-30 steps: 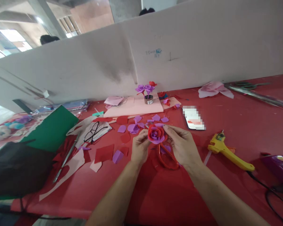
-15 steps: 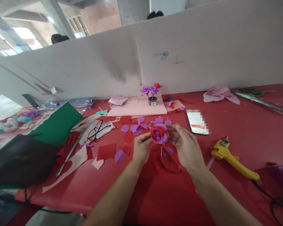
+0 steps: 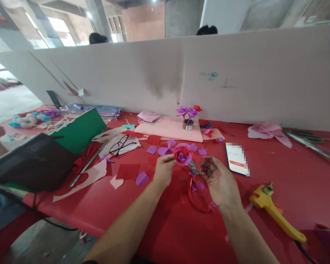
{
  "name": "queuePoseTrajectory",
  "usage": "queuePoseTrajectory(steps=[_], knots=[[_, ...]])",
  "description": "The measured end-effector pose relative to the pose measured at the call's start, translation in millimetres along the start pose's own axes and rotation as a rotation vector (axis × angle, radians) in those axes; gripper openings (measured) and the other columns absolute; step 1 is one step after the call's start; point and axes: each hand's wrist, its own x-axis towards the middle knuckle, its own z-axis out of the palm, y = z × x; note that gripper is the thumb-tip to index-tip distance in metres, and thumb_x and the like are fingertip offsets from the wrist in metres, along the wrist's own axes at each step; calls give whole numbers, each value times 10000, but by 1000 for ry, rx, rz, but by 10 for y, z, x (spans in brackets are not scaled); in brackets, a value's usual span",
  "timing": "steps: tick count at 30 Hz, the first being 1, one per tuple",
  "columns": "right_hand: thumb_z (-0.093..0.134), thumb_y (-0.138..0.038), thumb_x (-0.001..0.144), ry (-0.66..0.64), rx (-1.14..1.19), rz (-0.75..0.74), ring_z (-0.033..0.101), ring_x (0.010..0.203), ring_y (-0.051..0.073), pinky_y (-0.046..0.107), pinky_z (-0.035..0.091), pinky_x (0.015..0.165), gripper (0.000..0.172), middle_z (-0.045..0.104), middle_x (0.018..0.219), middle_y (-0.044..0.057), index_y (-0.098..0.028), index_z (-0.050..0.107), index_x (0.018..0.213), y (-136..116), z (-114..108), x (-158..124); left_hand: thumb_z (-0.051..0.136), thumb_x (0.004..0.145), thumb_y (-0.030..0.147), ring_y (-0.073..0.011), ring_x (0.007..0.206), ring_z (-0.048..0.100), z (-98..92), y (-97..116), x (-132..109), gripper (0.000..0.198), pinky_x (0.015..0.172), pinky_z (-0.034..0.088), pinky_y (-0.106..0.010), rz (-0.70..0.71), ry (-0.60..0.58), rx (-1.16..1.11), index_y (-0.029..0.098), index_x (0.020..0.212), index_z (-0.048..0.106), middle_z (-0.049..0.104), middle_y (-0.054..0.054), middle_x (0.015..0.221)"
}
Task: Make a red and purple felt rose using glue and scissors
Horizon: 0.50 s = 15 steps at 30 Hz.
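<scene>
My left hand [image 3: 165,170] pinches a paper rose [image 3: 183,154] with red outer petals and a purple middle, facing me. Off to its right, apart from the flower, my right hand [image 3: 220,179] has its fingers loosely curled and spread, with nothing visible in them. Red-handled scissors [image 3: 199,196] lie on the table between the two hands, their metal blades partly behind the rose. Loose purple petals [image 3: 171,143] are scattered behind the flower. A cut purple piece [image 3: 142,178] and a red paper square [image 3: 128,171] rest left of my left hand.
A yellow glue gun [image 3: 275,211] and a phone [image 3: 238,159] lie to the right. Glasses [image 3: 123,145] rest on paper at the left, near a green board [image 3: 84,132]. At the back, finished flowers [image 3: 191,111] stand in a tape roll [image 3: 188,124] before a white partition [image 3: 121,77].
My right hand has let go of the rose and moved away to the right. The rose stays in my left hand. The camera view has shifted left and tilted.
</scene>
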Motion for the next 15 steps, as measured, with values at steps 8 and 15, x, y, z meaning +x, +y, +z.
queuePoseTrajectory(steps=[8,15], knots=[[684,-274,704,-14,-34,52,600,622,120,202,466,550,106,679,647,8,-172,703,724,79,-14,41,878,393,133,-146,614,672,-57,61,131,265,714,510,-276,-8,118,-59,165,629,762,743,-42,630],[702,-301,706,-56,-83,66,591,592,119,212,464,540,134,673,650,13,-170,706,735,152,-56,58,903,375,166,-129,590,656,-126,93,201,288,705,496,-263,26,130,-39,143,619,751,713,-26,575]])
